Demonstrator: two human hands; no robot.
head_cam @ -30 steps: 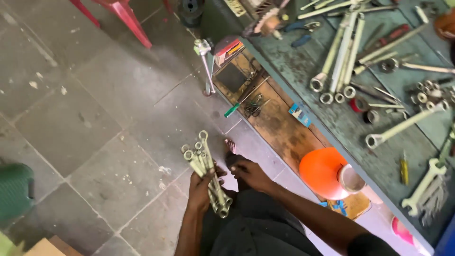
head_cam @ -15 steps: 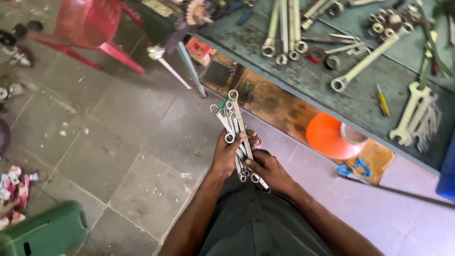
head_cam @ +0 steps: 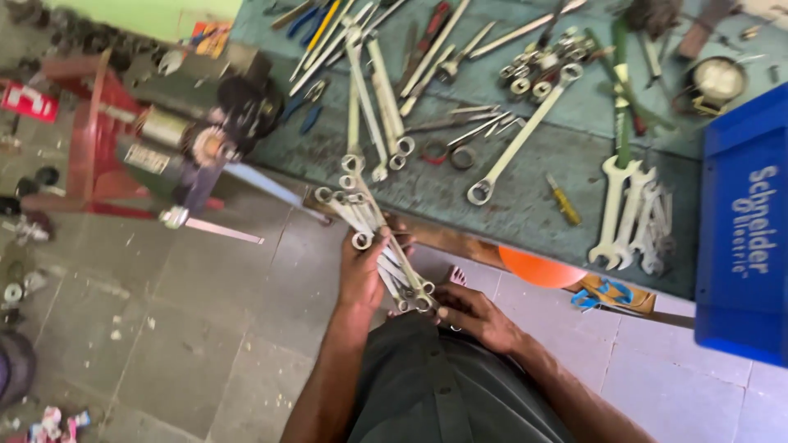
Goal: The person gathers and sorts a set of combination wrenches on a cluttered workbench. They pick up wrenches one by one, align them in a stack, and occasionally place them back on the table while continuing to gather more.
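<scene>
Steel spanners (head_cam: 373, 238), a bundle of ring-ended ones, held in both hands over the lap. Left hand (head_cam: 361, 275) wraps the middle of the bundle, fingers closed around the shafts so they stay stacked as one sheaf. Right hand (head_cam: 472, 310) sits at the near end, fingertips pinching the cluster of rings by the knee, which seems to keep the ends level. Far ends fan slightly and point toward the bench edge; some blur, count not readable.

Bench (head_cam: 509, 201), green and worn, runs across the far side, just beyond the bundle. On it, loose tools laid flat in rough groups by kind:
- long spanners (head_cam: 379, 98), far left, side by side, rings toward the near edge;
- one long combination spanner (head_cam: 521, 135), lying diagonally, apart from the rest;
- open-ended spanners (head_cam: 636, 217), near right, jaws toward the near edge, overlapping;
- small yellow-handled screwdriver (head_cam: 564, 201), between those two;
- sockets (head_cam: 533, 74), heaped at the far centre.

Blue crate (head_cam: 743, 230), right, overhanging the bench's near edge. Orange bowl (head_cam: 538, 269), under the bench edge, partly hidden. Red machine (head_cam: 156, 139), left on the tiled floor (head_cam: 189, 328), beside the bench end, with small parts scattered along the far-left margin.
</scene>
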